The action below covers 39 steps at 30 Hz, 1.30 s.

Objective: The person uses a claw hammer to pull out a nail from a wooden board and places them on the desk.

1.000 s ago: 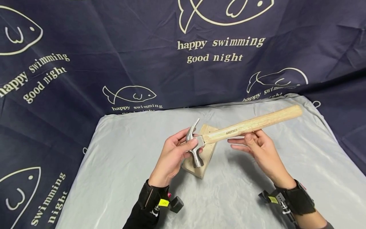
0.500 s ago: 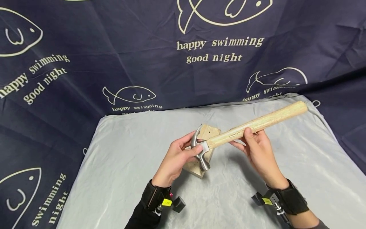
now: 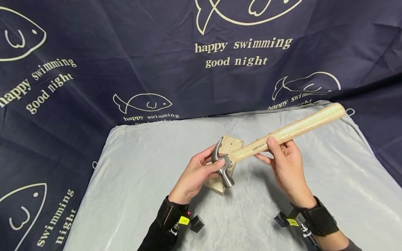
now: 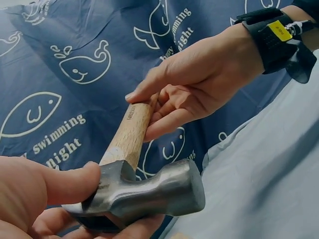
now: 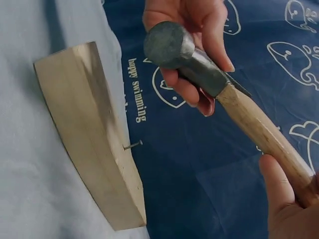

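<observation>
The left hand (image 3: 191,174) pinched the steel head (image 4: 169,188) of the claw hammer (image 3: 284,134). Lower down between the hands, nearer the left one, a wooden block (image 3: 232,143) with a nail (image 5: 133,145) sticking out lay on the grey sheet (image 3: 132,195). The hammer was up in the air, reaching past the right hand (image 3: 290,169), which held its wooden handle (image 3: 314,120), thumb on top

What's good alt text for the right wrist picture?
A hammer, held by its metal head in the left hand and by its wooden handle in the right hand. A nail sticks out of a wooden block on pale cloth.
</observation>
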Available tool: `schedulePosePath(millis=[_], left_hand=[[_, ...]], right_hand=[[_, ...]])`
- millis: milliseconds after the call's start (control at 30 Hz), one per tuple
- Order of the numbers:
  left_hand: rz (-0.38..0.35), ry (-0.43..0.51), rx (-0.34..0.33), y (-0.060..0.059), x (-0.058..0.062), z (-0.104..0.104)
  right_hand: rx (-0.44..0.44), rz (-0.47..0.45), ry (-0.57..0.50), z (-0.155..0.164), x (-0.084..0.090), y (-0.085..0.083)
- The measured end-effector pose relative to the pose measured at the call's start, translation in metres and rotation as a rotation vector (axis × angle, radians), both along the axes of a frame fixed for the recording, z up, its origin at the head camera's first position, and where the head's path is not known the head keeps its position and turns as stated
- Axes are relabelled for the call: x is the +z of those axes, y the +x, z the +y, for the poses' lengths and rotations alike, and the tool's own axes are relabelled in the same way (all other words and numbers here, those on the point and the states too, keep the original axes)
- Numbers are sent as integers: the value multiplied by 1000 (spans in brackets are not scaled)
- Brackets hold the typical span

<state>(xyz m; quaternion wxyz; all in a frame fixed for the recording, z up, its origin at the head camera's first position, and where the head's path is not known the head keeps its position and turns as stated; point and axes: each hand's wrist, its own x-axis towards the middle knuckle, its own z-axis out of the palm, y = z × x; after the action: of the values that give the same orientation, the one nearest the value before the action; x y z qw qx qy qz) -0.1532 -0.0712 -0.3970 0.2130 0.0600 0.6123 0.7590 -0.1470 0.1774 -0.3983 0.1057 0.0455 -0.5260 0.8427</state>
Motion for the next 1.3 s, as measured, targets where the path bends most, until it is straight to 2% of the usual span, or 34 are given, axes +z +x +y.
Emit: schedulePosePath(millis=[200,367,467,600,900,1033,1167,1233,1300], left_hand=[[-28,66,-46,1,-2,2],[-23,63,-50,0,-3,2],[-25,45,-45,0,-3,1],[-29,7,-49,-1,-5,0],[50,-66,-66,-3,-7,-7],[57,-83,-81,-3,-7,-6],[55,-116,-67,-3,-8,-8],[76,-164,-39,-3,-8,-11],[150,-271,6,-3,-9,-14]], right_hand=[[-22,36,20,-1,3,1],[-45,46,11,-2,6,2],[-83,24,52,-4,9,2],[-114,5,106,-6,14,3],[-136,30,138,-3,22,2],[-149,26,170,-4,26,1],[-141,51,196,-3,31,1],[-133,71,219,-2,33,1],[-122,95,248,0,36,-1]])
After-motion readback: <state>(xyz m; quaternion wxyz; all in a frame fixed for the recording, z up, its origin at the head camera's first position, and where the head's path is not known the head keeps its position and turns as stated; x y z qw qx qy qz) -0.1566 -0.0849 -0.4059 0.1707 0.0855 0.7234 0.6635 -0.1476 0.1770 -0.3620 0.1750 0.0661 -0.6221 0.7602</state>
